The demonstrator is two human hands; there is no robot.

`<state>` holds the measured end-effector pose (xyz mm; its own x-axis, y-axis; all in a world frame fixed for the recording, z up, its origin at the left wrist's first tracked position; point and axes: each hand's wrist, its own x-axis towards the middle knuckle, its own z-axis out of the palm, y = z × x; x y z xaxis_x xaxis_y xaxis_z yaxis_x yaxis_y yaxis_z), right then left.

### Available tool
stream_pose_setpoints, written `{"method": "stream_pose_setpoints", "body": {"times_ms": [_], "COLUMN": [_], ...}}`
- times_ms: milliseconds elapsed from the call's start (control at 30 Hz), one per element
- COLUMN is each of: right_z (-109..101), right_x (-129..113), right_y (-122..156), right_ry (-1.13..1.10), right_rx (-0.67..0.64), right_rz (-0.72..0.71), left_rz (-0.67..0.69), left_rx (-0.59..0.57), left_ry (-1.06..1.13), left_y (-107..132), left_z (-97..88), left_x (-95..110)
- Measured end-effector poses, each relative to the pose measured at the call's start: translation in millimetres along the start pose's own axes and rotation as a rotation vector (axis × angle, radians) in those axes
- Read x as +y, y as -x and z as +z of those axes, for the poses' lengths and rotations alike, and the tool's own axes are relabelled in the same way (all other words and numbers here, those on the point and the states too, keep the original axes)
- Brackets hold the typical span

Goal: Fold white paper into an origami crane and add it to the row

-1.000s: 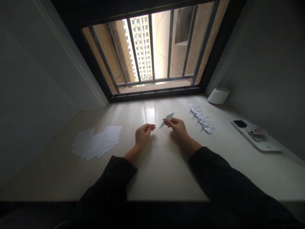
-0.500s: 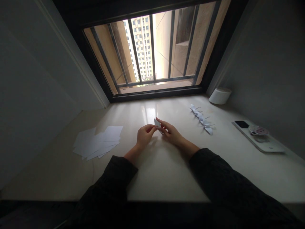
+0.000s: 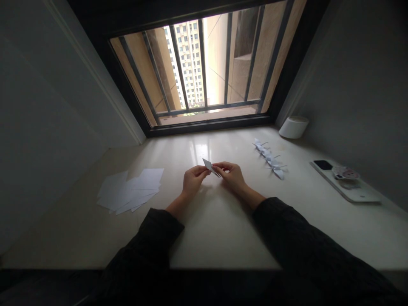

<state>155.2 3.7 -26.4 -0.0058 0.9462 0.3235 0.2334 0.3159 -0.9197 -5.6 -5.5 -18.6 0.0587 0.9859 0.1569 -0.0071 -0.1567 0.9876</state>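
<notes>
A small folded piece of white paper [image 3: 208, 164], pointed at its far end and split into narrow points at its near end, is held between my two hands above the sill. My left hand [image 3: 193, 180] pinches its left edge between thumb and fingers. From the other side my right hand [image 3: 233, 175] grips it, thumb and fingertips closed on the right edge. The finer folds are too small to make out. To the right of my hands, several folded paper cranes [image 3: 270, 160] stand in a slanting row.
Loose white paper sheets [image 3: 127, 191] lie overlapping on the left of the pale sill [image 3: 223, 238]. A white phone [image 3: 357, 193] with a round grip rests at the right. Behind it stands a white cylindrical object [image 3: 293, 127]. A barred window [image 3: 204, 123] closes off the back.
The folded paper has turned, its tip now pointing farther left and more of its flat face showing. My right hand has shifted its fingers along the right edge; my left hand stays nearly still.
</notes>
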Motion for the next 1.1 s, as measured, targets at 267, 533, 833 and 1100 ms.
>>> {"method": "stream_pose_setpoints", "body": {"times_ms": [267, 533, 833, 1100], "right_z": [-1.7, -2.7, -2.0, -2.5], "right_x": [-7.8, -12.4, -9.9, -13.1], "right_y": [6.1, 5.6, 6.0, 9.0], "right_ry": [0.228, 0.313, 0.373, 0.465], "right_rx": [0.045, 0.051, 0.058, 0.05], "right_rz": [-0.234, -0.297, -0.387, -0.45], "left_rz": [-0.09, -0.065, -0.023, -0.05], "left_rx": [0.006, 0.013, 0.013, 0.02], "left_ry": [0.005, -0.024, -0.06, -0.072], "left_y": [-0.1, 0.1, 0.3, 1.7], "left_z": [1.1, 1.7, 1.0, 1.1], "left_x": [-1.4, -1.2, -1.3, 1.3]}}
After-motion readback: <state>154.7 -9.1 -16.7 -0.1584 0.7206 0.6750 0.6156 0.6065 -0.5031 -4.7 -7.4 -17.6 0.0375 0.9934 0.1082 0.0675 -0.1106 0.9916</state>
